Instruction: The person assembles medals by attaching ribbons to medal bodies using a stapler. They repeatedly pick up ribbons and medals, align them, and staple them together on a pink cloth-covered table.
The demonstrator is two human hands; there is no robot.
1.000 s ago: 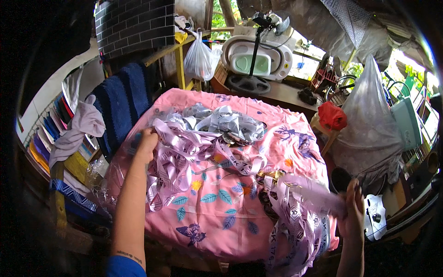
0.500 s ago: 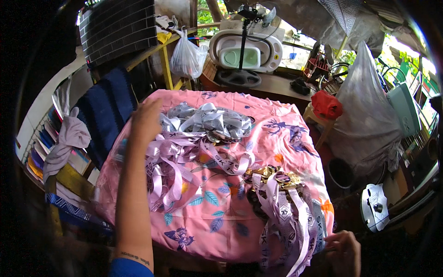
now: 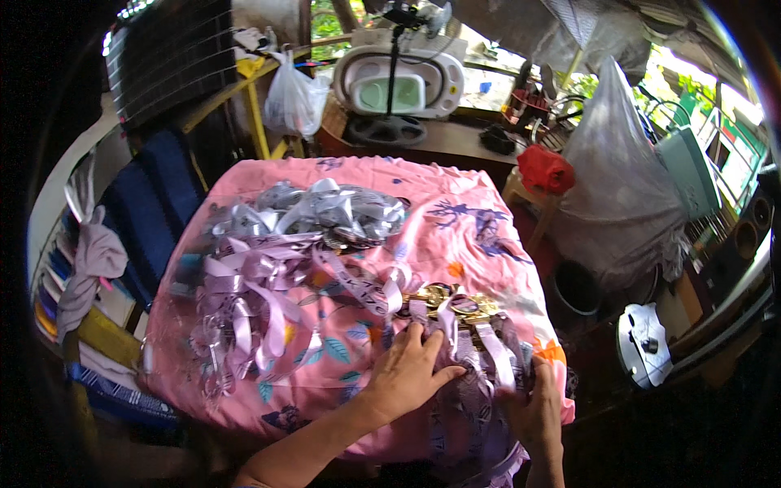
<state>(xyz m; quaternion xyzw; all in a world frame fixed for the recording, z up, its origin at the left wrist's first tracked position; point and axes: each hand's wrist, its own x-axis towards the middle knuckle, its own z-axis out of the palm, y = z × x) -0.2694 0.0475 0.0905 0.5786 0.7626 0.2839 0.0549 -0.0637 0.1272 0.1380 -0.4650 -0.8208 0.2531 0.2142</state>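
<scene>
On the near right part of the table lies a bundle of gold-coloured medals (image 3: 451,302) with lilac printed ribbons (image 3: 486,351) trailing toward the front edge. My left hand (image 3: 411,368) rests on the left side of these ribbons, just below the medals, its fingers apart. At the bundle's right side is my right hand (image 3: 538,411), slightly blurred, with thumb and fingers spread against the ribbons. Further left, a loose heap of lilac ribbons (image 3: 248,281) lies on clear plastic. Behind it sits a pile of silvery grey ribbons (image 3: 333,207), with some medals at its lower edge.
A pink patterned cloth (image 3: 455,183) covers the table. A blue striped cloth (image 3: 154,207) hangs at the left. To the right stand a stool with a red bundle (image 3: 545,169) and a large plastic-covered object (image 3: 606,195). A stand (image 3: 393,81) and basins (image 3: 399,89) are behind.
My left hand has come from the far left ribbon piles to the medal bundle at the near right. My right hand has moved in against the bundle's right side. The view has shifted.
</scene>
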